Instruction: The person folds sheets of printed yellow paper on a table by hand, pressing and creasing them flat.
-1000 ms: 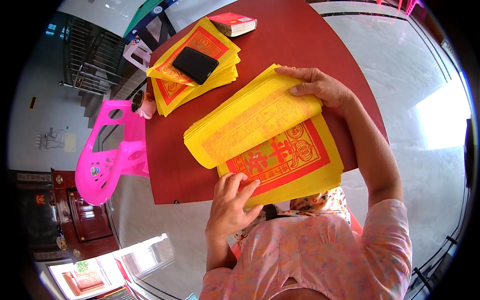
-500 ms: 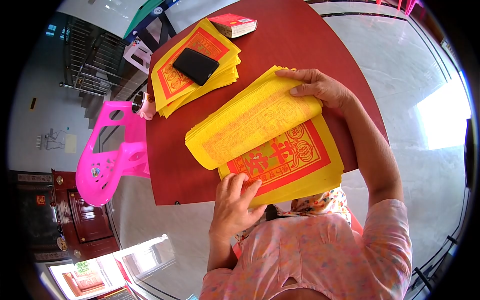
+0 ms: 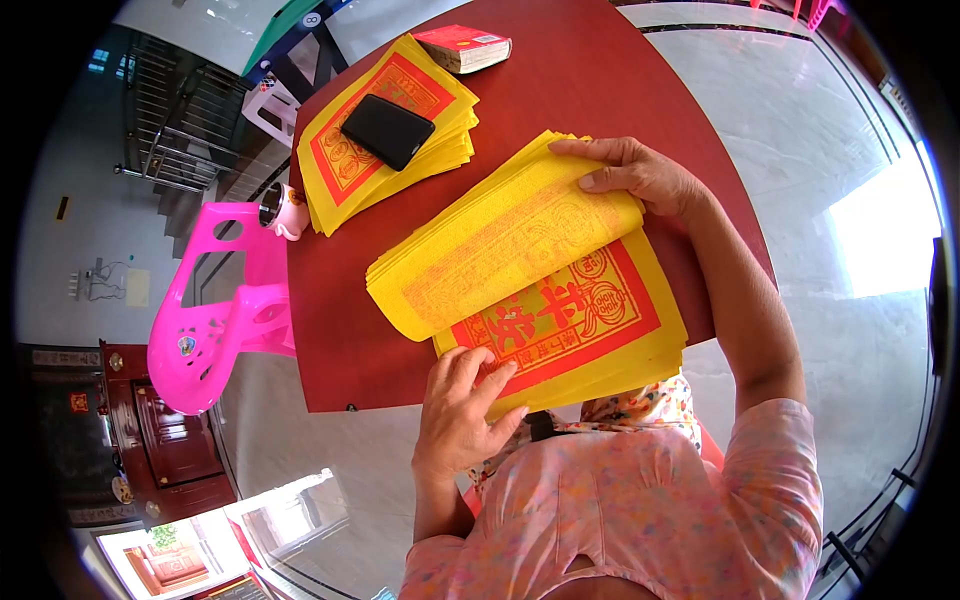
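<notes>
In the head view, the right hand is clamped on the upper right end of a folded yellow flap, its long axis slanting from that grip down to the lower left. The flap lies over the printed pile on the table. The left hand touches the pile's near left corner; I can't tell if its fingers close. Beyond the flap, left of the right-hand grip, a phone tops another stack.

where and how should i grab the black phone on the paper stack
Best pinched by its two long edges near the middle, coming straight down from above. The phone lies flat on the yellow paper stack, underside hidden, so lifting by the sides should disturb the top sheet least.
</notes>
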`<action>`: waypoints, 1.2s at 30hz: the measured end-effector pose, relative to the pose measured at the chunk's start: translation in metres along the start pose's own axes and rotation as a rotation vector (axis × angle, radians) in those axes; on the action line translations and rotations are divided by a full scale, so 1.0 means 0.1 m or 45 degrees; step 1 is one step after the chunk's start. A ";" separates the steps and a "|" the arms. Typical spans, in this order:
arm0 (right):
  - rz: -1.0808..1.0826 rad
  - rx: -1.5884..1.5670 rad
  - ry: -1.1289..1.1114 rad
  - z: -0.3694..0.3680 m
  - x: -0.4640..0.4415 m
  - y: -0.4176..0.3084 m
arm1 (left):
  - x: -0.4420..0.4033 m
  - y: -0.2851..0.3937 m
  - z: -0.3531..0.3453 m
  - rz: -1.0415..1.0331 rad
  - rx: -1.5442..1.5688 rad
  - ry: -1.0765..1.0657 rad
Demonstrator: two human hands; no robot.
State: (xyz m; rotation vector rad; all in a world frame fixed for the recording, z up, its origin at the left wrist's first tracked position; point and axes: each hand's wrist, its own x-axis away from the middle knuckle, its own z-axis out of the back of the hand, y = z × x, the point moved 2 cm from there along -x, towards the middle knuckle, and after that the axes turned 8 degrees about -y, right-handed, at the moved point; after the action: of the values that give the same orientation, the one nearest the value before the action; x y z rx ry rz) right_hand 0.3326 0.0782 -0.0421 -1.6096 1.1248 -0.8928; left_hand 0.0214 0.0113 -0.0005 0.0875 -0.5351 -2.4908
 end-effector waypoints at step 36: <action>-0.060 -0.034 0.010 0.01 0.01 -0.02 | 0.20 -0.44 0.10 0.146 0.620 0.745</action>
State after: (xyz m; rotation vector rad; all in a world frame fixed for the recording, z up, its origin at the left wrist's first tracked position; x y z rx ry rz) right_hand 0.3346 0.0778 -0.0403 -1.6620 1.1127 -0.9187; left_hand -0.0199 0.0366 -0.0076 0.9108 -0.8370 -2.0315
